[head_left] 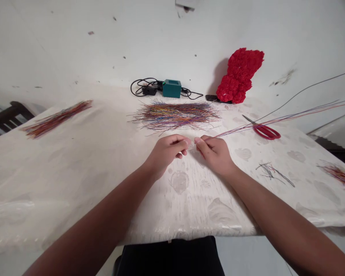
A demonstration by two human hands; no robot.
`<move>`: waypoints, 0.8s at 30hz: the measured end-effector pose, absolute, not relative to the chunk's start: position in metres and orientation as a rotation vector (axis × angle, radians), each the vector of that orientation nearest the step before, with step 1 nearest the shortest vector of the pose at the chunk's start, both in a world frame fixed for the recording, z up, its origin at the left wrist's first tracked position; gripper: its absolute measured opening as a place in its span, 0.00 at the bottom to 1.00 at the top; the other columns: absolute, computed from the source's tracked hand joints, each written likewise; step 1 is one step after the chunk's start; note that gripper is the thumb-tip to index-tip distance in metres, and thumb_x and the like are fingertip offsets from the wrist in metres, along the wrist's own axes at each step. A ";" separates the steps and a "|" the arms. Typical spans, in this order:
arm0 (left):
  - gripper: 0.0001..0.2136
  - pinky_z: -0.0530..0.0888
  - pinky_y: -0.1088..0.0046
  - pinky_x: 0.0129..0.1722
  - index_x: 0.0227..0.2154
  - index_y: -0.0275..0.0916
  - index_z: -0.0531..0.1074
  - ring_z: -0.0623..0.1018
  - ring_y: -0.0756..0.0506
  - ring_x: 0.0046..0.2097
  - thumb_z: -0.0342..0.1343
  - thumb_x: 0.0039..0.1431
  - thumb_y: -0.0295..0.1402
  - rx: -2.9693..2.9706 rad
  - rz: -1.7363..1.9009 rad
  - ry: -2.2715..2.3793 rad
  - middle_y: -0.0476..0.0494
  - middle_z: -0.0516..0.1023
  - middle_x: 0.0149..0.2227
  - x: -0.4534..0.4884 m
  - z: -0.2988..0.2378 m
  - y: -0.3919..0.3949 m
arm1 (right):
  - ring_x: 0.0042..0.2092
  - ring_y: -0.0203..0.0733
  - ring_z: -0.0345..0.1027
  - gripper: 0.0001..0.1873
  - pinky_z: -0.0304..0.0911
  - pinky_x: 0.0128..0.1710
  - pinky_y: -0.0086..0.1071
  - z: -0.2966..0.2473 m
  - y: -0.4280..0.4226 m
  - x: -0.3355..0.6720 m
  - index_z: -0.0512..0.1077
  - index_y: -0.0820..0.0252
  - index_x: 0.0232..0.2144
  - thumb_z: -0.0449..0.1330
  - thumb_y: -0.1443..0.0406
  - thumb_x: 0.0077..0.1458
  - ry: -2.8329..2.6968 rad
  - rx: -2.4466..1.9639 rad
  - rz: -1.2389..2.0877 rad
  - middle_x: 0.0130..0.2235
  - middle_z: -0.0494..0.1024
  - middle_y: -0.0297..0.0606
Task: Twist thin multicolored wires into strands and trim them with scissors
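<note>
My right hand (214, 151) is closed around a few thin coloured wires (232, 130), which stretch off to the right past the scissors. My left hand (171, 151) pinches a small clear piece (191, 145) between thumb and fingers; its exact kind is too small to make out. The two sets of fingertips almost meet above the tablecloth. Just beyond them lies a wide pile of multicoloured wires (178, 115). Red-handled scissors (266, 132) rest to the right of my right hand, under the wires' path.
Another wire bundle (59, 119) lies at the left, and one more (340, 175) at the right edge. Dark wire scraps (271, 172) are near my right forearm. Against the wall stand a green box (171, 89) with black cables and a red flower-covered figure (238, 76).
</note>
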State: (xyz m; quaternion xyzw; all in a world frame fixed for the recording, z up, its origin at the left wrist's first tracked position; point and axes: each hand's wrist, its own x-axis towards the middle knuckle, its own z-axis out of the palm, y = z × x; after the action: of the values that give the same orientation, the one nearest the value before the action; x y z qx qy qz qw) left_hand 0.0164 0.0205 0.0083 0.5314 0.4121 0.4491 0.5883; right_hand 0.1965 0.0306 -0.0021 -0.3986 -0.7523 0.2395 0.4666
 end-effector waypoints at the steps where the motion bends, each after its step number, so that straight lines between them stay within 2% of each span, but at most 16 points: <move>1: 0.09 0.65 0.73 0.33 0.30 0.37 0.75 0.69 0.51 0.31 0.63 0.54 0.38 1.261 1.042 0.966 0.49 0.71 0.28 0.016 0.008 0.021 | 0.23 0.32 0.59 0.24 0.54 0.26 0.30 -0.002 0.030 0.196 0.64 0.61 0.16 0.55 0.63 0.66 -1.850 -0.978 0.588 0.20 0.66 0.31; 3: 0.09 0.66 0.73 0.33 0.30 0.38 0.74 0.69 0.51 0.32 0.64 0.53 0.37 1.270 1.041 0.964 0.49 0.71 0.27 0.016 0.008 0.021 | 0.23 0.32 0.58 0.24 0.54 0.26 0.30 -0.002 0.029 0.196 0.64 0.61 0.16 0.55 0.64 0.65 -1.853 -0.977 0.588 0.20 0.66 0.31; 8: 0.11 0.66 0.73 0.33 0.31 0.38 0.75 0.71 0.51 0.34 0.59 0.58 0.41 1.160 1.039 0.916 0.47 0.71 0.33 0.016 0.006 0.022 | 0.24 0.32 0.59 0.24 0.55 0.27 0.30 -0.002 0.029 0.197 0.63 0.61 0.16 0.55 0.64 0.65 -1.840 -0.964 0.583 0.21 0.67 0.31; 12: 0.10 0.66 0.73 0.34 0.30 0.38 0.74 0.69 0.51 0.34 0.64 0.53 0.39 1.249 0.994 0.946 0.49 0.71 0.30 0.016 0.008 0.020 | 0.23 0.32 0.59 0.24 0.54 0.26 0.30 -0.002 0.029 0.197 0.63 0.60 0.16 0.55 0.63 0.65 -1.849 -0.972 0.582 0.20 0.66 0.31; 17: 0.12 0.67 0.72 0.35 0.32 0.39 0.76 0.73 0.49 0.38 0.59 0.58 0.43 1.150 1.008 0.923 0.45 0.75 0.41 0.016 0.011 0.018 | 0.23 0.32 0.59 0.25 0.54 0.26 0.31 -0.001 0.030 0.197 0.63 0.60 0.16 0.54 0.62 0.66 -1.849 -0.978 0.584 0.21 0.66 0.31; 22: 0.09 0.67 0.72 0.38 0.31 0.39 0.76 0.72 0.49 0.39 0.65 0.52 0.39 1.229 0.995 0.968 0.46 0.75 0.35 0.016 0.010 0.019 | 0.24 0.33 0.59 0.25 0.55 0.27 0.31 -0.001 0.029 0.196 0.63 0.60 0.16 0.54 0.59 0.66 -1.850 -0.989 0.593 0.21 0.67 0.32; 24: 0.10 0.67 0.72 0.38 0.31 0.38 0.77 0.72 0.48 0.39 0.64 0.52 0.40 1.199 1.009 0.955 0.45 0.76 0.36 0.016 0.010 0.019 | 0.24 0.33 0.59 0.26 0.55 0.27 0.31 -0.001 0.029 0.196 0.63 0.60 0.16 0.54 0.58 0.66 -1.851 -0.999 0.597 0.21 0.67 0.32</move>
State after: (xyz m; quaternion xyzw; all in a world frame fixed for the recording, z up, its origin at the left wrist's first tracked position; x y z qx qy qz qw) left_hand 0.0164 0.0193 0.0097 0.5189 0.4134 0.4364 0.6077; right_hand 0.1961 0.0289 -0.0008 -0.4059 -0.7519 0.2426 0.4594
